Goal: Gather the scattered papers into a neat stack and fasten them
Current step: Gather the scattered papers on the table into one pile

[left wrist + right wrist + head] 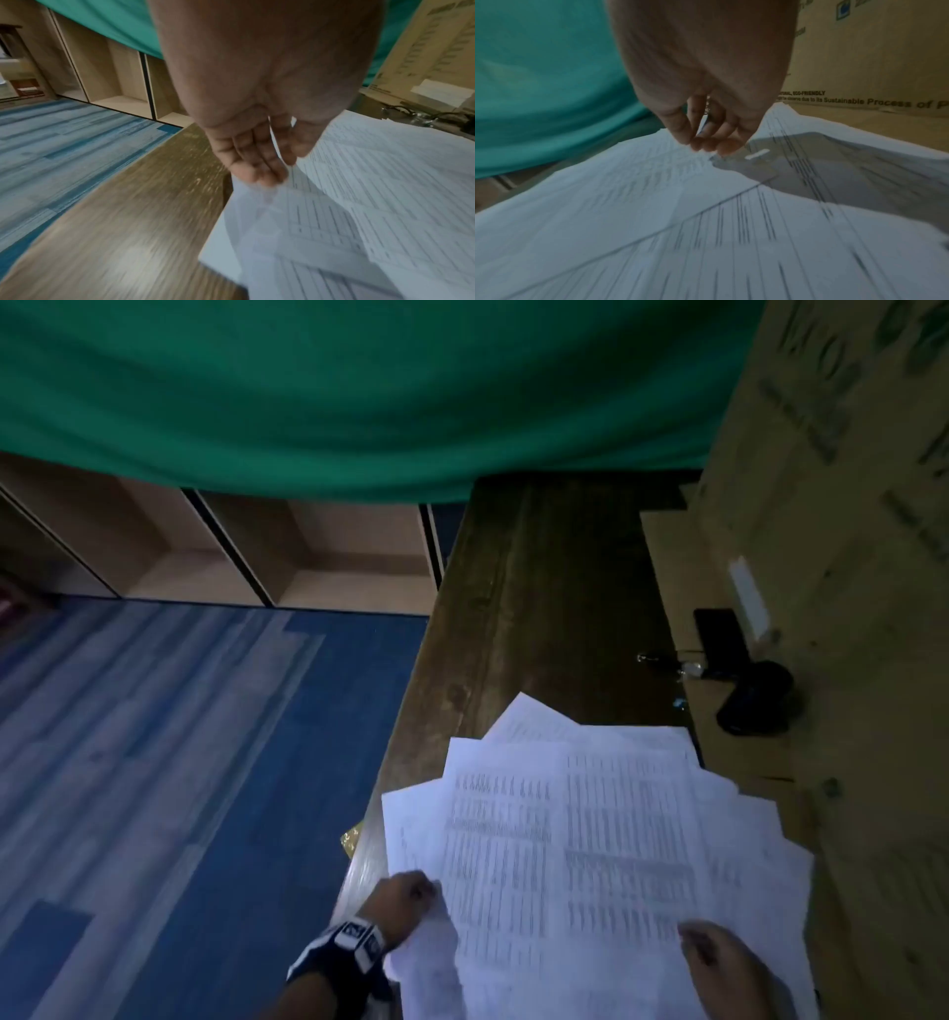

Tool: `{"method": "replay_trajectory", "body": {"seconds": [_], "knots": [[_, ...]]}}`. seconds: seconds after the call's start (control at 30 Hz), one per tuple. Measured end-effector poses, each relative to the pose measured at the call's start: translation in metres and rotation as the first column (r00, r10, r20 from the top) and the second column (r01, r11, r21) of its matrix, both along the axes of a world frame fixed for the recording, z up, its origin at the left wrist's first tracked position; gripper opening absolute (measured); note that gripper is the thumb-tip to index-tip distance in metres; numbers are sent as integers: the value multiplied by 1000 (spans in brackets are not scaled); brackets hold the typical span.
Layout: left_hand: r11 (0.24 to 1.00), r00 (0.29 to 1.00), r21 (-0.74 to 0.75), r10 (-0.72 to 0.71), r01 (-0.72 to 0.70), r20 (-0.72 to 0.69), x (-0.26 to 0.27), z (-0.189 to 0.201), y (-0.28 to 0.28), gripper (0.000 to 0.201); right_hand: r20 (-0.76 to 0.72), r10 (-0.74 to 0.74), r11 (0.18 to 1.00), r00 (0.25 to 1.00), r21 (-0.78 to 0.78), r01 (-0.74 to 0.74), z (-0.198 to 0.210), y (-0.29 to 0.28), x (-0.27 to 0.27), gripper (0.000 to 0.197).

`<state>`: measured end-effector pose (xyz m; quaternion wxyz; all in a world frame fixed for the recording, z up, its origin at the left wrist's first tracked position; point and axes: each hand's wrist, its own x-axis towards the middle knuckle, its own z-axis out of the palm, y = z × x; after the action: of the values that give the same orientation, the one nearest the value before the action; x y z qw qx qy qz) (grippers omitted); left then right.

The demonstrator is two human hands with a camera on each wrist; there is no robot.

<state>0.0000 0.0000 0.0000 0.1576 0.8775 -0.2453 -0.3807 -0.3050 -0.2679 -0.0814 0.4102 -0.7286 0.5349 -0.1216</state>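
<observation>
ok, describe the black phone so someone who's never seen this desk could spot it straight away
Start at the big cardboard box along the right of the wooden desk. At its foot, beyond the fanned-out papers, a flat cardboard sheet holds a few dark items. The phone is the thin, flat, glossy black rectangle there, unlike the rounded, bulky black object beside it.
</observation>
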Motion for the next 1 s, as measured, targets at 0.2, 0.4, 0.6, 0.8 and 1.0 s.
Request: {"method": "replay_trajectory", "body": {"seconds": [0.2,0.4,0.6,0.8,1.0], "knots": [[992,989,-93,91,-80,117,46,-4,-46,23,-257,-41,996,966,60,59,52,-26,36,30],[949,952,-225,259,-220,162,69,-11,-78,22,-426,-64,988,902,102,118,50,-46,72,70],[857,906,-327,423,-399,3,74,-19,-99,25,-547,-98,982,831,80,169,54,-41,94,101],[850,902,-333,431,-408,-6,76,-27,-117,54,-581,-93,991,808,22,130,52,-40,95,106],[936,944,-289,262,-199,200,78,-26,-133,73,-615,-91,989,783,38,145,66,-30,103,110]]}}
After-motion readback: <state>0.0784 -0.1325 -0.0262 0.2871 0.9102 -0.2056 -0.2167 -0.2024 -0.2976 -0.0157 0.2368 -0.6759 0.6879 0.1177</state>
